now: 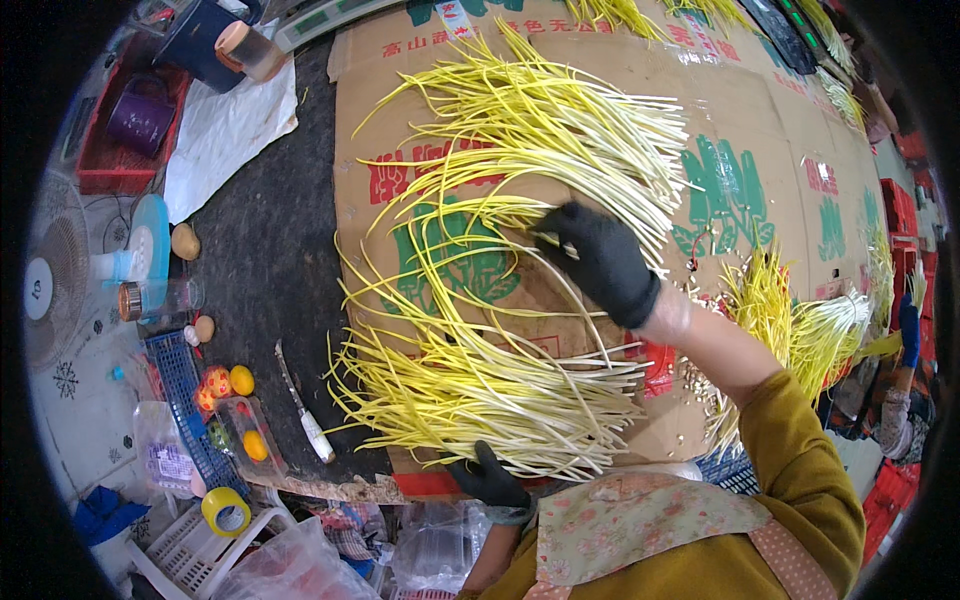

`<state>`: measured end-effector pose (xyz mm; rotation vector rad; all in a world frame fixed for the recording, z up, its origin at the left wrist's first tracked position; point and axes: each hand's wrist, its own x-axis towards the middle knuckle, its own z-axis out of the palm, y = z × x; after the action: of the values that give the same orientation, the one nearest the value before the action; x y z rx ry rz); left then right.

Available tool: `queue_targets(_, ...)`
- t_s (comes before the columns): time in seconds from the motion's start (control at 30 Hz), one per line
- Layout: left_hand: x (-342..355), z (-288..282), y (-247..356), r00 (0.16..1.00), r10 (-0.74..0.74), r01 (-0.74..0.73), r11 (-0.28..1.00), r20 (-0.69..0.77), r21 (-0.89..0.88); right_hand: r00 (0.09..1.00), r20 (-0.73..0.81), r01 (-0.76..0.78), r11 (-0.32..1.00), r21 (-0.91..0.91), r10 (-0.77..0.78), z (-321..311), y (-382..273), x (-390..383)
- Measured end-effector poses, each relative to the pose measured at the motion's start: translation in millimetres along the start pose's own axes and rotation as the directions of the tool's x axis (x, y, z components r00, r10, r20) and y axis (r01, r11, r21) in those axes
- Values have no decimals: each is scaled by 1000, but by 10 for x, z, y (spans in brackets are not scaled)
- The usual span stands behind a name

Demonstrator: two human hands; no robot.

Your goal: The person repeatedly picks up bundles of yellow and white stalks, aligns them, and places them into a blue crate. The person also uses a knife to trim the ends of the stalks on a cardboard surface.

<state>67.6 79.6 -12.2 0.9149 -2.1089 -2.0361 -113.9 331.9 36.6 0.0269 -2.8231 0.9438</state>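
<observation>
My right hand [600, 265], in a black glove, is over the middle of the cardboard. Its fingers are bent together at a few yellow chive stalks, which trail left from the fingertips. Beyond it fans a large bunch of yellow chives [540, 130], white stems to the right and yellow tips to the left. Nearer to me lies a second pile of yellow chives [500, 395], pointing the same way. My left hand [490, 480], also black-gloved, rests at this pile's near edge with thumb and fingers apart; part of its grip is hidden by the stalks.
Printed cardboard [800, 200] covers the table. A knife [303, 405] lies on the dark strip at left, near a blue basket [190, 405] and a yellow tape roll [226, 512]. More chives [765, 310] and trimmed bits lie right. Another person's blue-gloved hand [909, 330] shows at far right.
</observation>
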Motion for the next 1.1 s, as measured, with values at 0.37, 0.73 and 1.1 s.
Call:
queue_targets(0.37, 1, 17, 42, 998, 50, -50, 999, 24, -6, 976, -189, 125, 989, 74, -110, -123, -59, 250)
queue_targets(0.73, 42, 66, 107, 998, 33, -34, 999, 50, 22, 754, -648, -15, 989, 145, 106, -1962, -578, -1197)
queue_targets(1.1, 125, 34, 64, 987, 117, -120, 993, 107, 16, 478, -456, -667, 648, 367, 751, -2004, 882, -3262)
